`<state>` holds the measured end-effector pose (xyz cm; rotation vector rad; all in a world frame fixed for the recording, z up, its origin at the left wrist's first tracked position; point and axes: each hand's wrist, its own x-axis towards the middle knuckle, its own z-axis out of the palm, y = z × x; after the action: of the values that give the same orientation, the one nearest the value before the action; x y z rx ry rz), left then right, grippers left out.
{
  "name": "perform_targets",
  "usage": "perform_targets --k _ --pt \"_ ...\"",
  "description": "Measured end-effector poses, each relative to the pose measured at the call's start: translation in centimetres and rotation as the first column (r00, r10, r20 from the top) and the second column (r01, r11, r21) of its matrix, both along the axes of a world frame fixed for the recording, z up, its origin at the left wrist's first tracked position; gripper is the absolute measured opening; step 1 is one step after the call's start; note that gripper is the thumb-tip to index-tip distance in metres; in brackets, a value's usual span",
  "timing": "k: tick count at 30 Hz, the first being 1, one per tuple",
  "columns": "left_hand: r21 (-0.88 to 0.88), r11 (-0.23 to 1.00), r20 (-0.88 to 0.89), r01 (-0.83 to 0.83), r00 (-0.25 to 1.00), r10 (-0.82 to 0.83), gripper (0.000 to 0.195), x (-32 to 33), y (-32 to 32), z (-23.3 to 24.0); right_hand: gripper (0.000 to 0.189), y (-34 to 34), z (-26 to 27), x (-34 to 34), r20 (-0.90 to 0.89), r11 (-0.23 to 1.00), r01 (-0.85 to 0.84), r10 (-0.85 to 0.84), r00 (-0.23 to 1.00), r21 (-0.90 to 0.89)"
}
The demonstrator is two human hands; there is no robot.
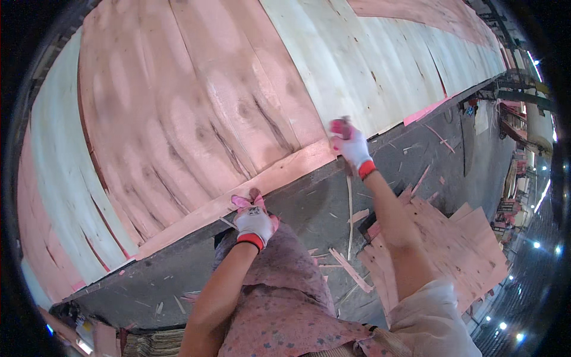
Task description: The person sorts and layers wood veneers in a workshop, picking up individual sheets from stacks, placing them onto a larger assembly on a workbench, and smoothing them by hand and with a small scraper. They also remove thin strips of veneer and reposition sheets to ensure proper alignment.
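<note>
A narrow strip of pinkish wood veneer (232,194) lies along the near edge of a wide pink veneer sheet (187,120). My left hand (255,223), in a white glove with pink-stained fingers and a red cuff, has its fingertips at the strip's near edge. A thin pale sliver sticks out to the left of that hand. My right hand (353,145), gloved alike, is over the strip's right end, beside a pale whitish veneer sheet (352,67). Its fingers are curled and blurred, and whether they hold anything cannot be made out.
More pale veneer (58,147) lies on the left of the stack. Below the edge, the grey floor (308,223) carries scattered wood slivers. Pink veneer pieces (446,245) lie in a pile at lower right. Machinery (517,89) stands at far right, and stacked sheets (154,343) at bottom left.
</note>
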<state>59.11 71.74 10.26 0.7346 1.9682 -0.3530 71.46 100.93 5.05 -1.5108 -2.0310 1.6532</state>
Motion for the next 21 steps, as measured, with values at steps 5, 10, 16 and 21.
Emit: perform_targets --k 5,10,16,21 --pt "0.086 0.996 0.022 -0.003 1.0 0.001 0.091 0.1 -0.5 -0.9 0.042 -5.3 -0.3 5.6 0.105 0.897 0.442 -0.439 0.892 -0.007" --pt "0.076 0.997 0.052 0.023 0.998 -0.027 0.094 -0.6 -0.1 0.3 0.014 -9.0 -0.6 2.1 -0.045 0.723 0.624 -0.663 0.747 -0.296" --pt "0.036 0.999 0.121 -0.01 0.993 0.006 0.102 -0.6 0.4 0.4 0.013 -7.1 -2.4 1.5 0.189 0.696 0.71 -0.687 0.701 -0.103" --pt "0.051 0.999 0.083 0.009 0.996 -0.013 0.104 -0.6 -0.4 -0.5 0.014 -6.7 -0.5 0.0 0.36 0.813 0.582 -0.537 0.763 -0.022"
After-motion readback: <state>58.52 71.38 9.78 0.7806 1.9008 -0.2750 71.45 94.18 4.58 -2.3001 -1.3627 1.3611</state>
